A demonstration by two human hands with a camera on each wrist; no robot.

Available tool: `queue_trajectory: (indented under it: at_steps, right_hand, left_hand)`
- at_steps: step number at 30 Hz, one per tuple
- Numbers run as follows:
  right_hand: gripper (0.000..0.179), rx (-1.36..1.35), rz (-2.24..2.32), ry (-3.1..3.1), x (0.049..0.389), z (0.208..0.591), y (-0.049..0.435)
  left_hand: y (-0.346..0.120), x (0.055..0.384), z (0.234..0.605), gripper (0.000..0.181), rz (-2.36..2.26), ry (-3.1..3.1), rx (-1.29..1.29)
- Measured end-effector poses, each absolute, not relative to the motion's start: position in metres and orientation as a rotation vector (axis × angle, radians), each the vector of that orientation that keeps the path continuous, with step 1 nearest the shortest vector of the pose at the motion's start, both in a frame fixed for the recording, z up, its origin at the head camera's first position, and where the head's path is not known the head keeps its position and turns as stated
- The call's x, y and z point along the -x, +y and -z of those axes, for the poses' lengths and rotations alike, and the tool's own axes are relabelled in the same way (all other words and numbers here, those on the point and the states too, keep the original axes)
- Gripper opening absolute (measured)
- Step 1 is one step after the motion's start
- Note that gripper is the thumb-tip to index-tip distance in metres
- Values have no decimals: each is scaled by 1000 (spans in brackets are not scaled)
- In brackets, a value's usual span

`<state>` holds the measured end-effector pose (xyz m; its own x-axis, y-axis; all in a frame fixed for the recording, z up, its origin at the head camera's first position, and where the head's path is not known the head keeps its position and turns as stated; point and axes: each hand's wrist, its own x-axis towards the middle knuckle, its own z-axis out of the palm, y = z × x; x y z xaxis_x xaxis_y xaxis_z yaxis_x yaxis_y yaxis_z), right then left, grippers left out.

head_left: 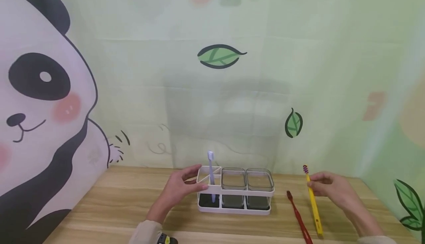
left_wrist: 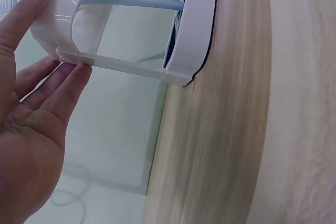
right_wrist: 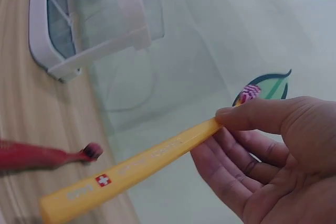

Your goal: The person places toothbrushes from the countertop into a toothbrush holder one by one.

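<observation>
a: tips for the yellow toothbrush (head_left: 313, 207), lower right of frame?

b: right grip (head_left: 328, 188) has it pinched near the head, so i'd use a light touch. left grip (head_left: 179, 187) holds the white rack (head_left: 245, 192), lower middle. brace that.

a: count?

b: three brushes: yellow, red (head_left: 297, 214), pale purple (head_left: 211, 172) standing in the rack. two clear cups (head_left: 260, 180), one rack.

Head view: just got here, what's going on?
A person pinches a yellow toothbrush near its bristle end with the right grip, while the left grip holds the left end of a white holder. A pale toothbrush stands in the holder's left section, bristles up, and two clear cups sit in the other sections. The yellow one is outside the holder; a red toothbrush lies on the wooden table between them.
</observation>
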<state>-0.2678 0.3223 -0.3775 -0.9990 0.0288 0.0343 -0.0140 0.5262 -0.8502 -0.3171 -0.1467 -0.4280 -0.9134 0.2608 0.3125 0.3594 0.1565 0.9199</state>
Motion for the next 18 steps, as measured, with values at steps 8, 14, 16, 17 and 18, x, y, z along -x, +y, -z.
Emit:
queue_trajectory:
  at_steps: [8,14,16,17,18]
  right_hand:
    - [47,-47,-1498,-2599,261,365,306]
    - [52,-52,-1524,-2461,259,357,289]
    - [51,-58,-1532,-2416,259,354,283]
    - [50,-60,-1539,-2395,260,353,280]
    - [49,-71,-1558,-2366,261,352,277]
  left_hand:
    - [-146,318,428,71,1879,-2326,628]
    - [-146,317,428,71,1878,-2325,626]
    - [-146,317,428,72,1877,-2324,628]
    - [-146,316,428,72,1877,-2323,628]
    - [-146,316,428,72,1874,-2324,626]
